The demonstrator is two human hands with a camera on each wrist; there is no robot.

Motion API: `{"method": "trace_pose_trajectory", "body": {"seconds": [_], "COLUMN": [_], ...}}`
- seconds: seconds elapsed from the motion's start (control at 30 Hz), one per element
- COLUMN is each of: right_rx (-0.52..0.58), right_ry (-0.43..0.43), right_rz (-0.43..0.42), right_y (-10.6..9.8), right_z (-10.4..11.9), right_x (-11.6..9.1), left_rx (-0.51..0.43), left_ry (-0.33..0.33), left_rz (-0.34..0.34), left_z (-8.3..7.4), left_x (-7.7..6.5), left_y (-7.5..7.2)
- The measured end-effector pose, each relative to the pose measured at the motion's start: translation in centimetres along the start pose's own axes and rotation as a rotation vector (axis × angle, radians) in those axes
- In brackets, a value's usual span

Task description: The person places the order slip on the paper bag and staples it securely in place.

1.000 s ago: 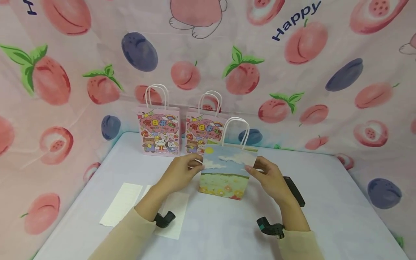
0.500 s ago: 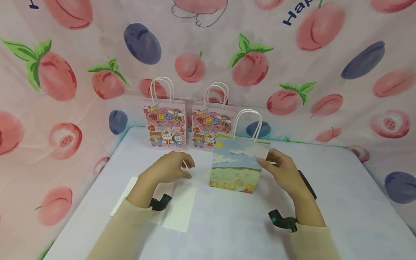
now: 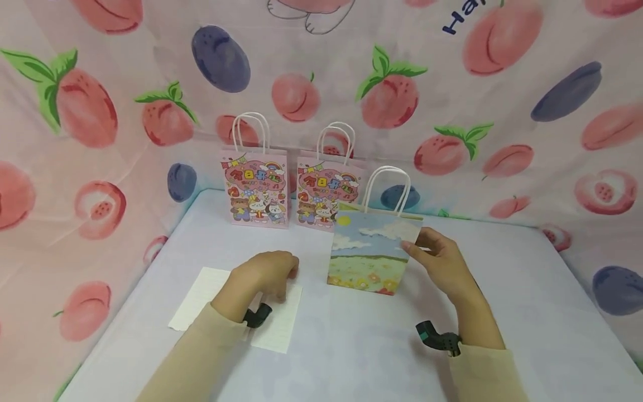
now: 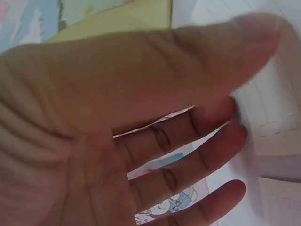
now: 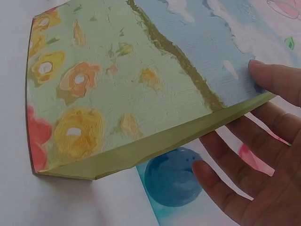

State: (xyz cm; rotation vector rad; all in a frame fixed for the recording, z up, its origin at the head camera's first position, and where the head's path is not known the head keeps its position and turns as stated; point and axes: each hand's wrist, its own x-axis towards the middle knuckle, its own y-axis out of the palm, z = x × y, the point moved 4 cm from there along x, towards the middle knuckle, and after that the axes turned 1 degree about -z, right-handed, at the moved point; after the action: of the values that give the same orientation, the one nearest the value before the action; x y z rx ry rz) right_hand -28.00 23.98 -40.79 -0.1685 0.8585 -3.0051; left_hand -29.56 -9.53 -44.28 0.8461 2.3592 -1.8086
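Observation:
A paper gift bag (image 3: pixel 369 251) with a painted sky and flower meadow stands upright, white twisted handles up. My right hand (image 3: pixel 442 262) holds its right side, thumb on the front and fingers at the side and behind; the right wrist view shows the bag's green side fold and the thumb (image 5: pixel 277 80). My left hand (image 3: pixel 266 273) is over the lined paper sheets (image 3: pixel 278 326), fingers pointing down and loosely bent. In the left wrist view its fingertips lie close to a sheet (image 4: pixel 277 94); whether they touch it I cannot tell. Nothing shows in its grasp.
Two pink cartoon gift bags, a left one (image 3: pixel 256 190) and a right one (image 3: pixel 325 192), stand at the back by the fruit-print cloth (image 3: pixel 311 56). The meadow bag partly covers the right one. Another lined sheet (image 3: pixel 198 296) lies at left on the white table (image 3: pixel 361 357).
My left hand has let go of the meadow bag and moved left and down over the paper sheets. My right hand stays on the bag. The head view has shifted slightly.

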Motion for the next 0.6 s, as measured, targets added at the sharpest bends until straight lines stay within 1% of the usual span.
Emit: {"method": "trace_pose_trajectory", "body": {"seconds": [0.1, 0.27, 0.43, 0.6], "right_rx": [0.023, 0.03, 0.024, 0.015], "right_ry": [0.009, 0.004, 0.012, 0.004], "right_rz": [0.002, 0.004, 0.006, -0.001], "right_y": [-0.2, 0.05, 0.02, -0.36], "right_z": [0.06, 0.03, -0.14, -0.23], "right_x": [-0.22, -0.47, -0.49, -0.38], "left_rx": [0.008, 0.004, -0.021, -0.043], "left_ry": [-0.02, -0.034, -0.018, 0.016], "left_rz": [0.004, 0.015, 0.005, -0.011], "left_z": [0.02, 0.44, 0.49, 0.21], "left_x": [0.07, -0.47, -0.67, -0.35], "left_y": [0.07, 0.33, 0.47, 0.37]}}
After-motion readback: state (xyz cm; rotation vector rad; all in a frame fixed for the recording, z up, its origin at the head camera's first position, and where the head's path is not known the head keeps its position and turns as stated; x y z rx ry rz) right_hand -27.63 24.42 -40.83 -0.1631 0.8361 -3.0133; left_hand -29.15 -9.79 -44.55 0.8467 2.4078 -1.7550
